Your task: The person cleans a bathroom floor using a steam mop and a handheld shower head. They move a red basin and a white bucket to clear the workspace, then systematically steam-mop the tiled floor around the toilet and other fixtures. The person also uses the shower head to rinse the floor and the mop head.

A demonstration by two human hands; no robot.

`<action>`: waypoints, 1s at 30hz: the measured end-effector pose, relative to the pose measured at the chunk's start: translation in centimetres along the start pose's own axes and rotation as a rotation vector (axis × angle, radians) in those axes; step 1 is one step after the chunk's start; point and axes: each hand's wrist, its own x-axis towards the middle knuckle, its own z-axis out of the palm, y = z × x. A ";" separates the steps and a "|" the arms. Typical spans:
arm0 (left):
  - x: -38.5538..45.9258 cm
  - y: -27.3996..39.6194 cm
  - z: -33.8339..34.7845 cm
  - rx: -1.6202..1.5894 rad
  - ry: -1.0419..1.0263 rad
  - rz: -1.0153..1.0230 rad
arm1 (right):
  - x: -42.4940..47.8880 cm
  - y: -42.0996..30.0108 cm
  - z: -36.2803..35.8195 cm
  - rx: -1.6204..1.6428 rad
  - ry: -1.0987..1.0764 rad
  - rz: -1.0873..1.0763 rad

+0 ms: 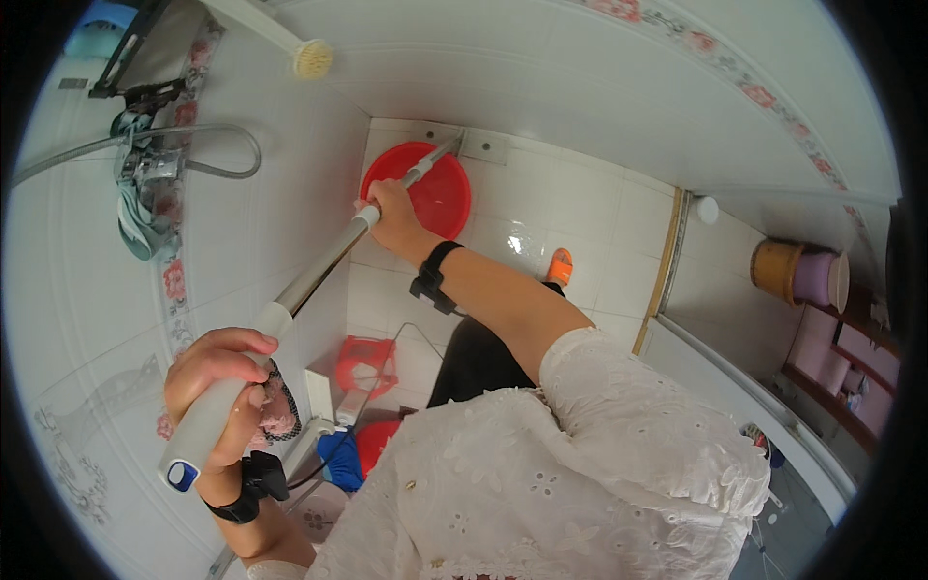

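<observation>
A long metal pole (319, 268) with white grips runs from lower left up to the far wall. Its top end is a white handle (196, 428) with a blue button, and my left hand (221, 384) is wrapped around it. Pink cloth (279, 409) with a checked edge shows right beside that hand; I cannot tell whether the hand holds it. Farther down the shaft, my right hand (391, 217) grips near a white collar. The pole passes over a red basin (453, 196) and meets a flat pale plate (486, 148) at the foot of the wall.
Wet-looking white floor tiles (515, 243) lie around my orange slipper (560, 267). A shower mixer (148, 163) with a hose and a brush (313, 59) are on the left. Below stand a red plastic stool (366, 366) and a blue cloth (341, 457). A doorsill (663, 261) crosses on the right.
</observation>
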 end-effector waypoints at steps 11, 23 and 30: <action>-3.5 -9.6 -6.9 -0.049 0.299 -0.240 | 5.7 0.9 11.3 -0.106 -0.293 -0.144; 1.6 -7.3 -5.1 -0.402 0.310 -0.290 | 5.9 0.0 0.7 -0.345 -0.506 0.092; 3.0 -5.5 -0.1 -0.350 0.064 -0.242 | -2.7 0.3 -9.5 -0.443 -0.253 0.261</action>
